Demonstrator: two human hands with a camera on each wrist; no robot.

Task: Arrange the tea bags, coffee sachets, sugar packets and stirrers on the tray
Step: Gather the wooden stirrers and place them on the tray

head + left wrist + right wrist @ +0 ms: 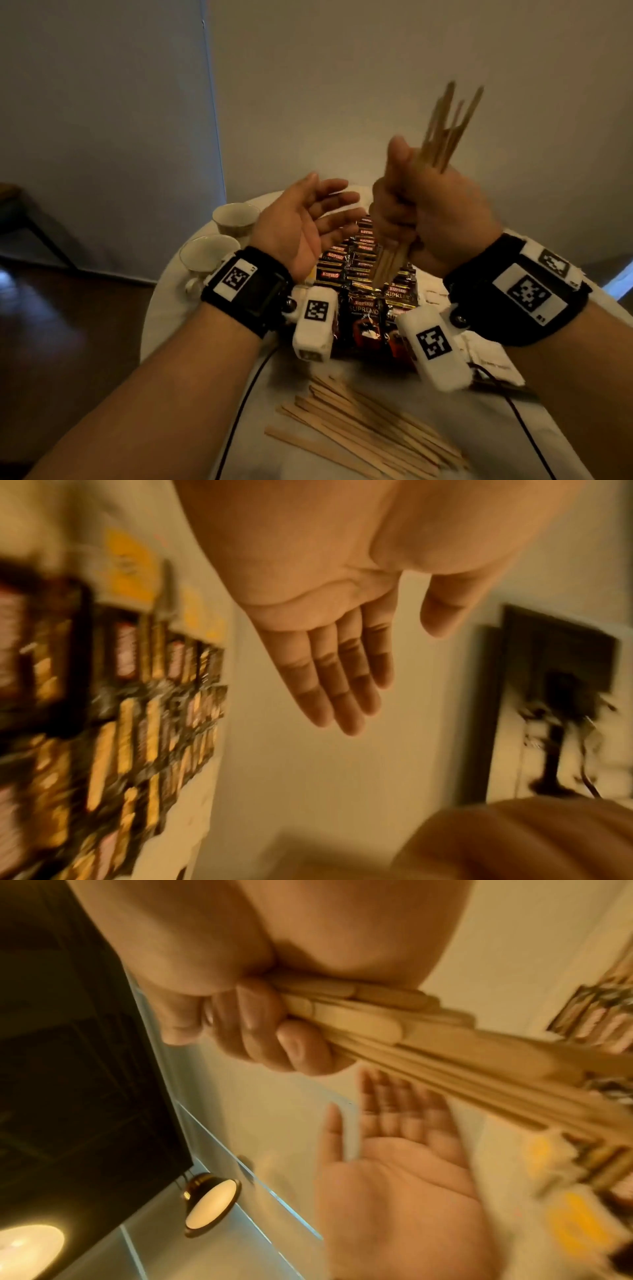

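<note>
Round white surface (164,308) carries everything; coffee sachets (363,260), dark, red-and-gold print, lie in overlapping rows at centre, too many and too overlapped to count; loose pile of stirrers (359,431) at near edge, flat pale wooden sticks, count unclear; 2 cups (236,214) at left; right hand (428,219) grip closed in a fist round a bundle of stirrers (445,126), raised over the sachets, tips fanned upward; left hand (301,219) grip open, palm up, fingers straight, beside it.
</note>
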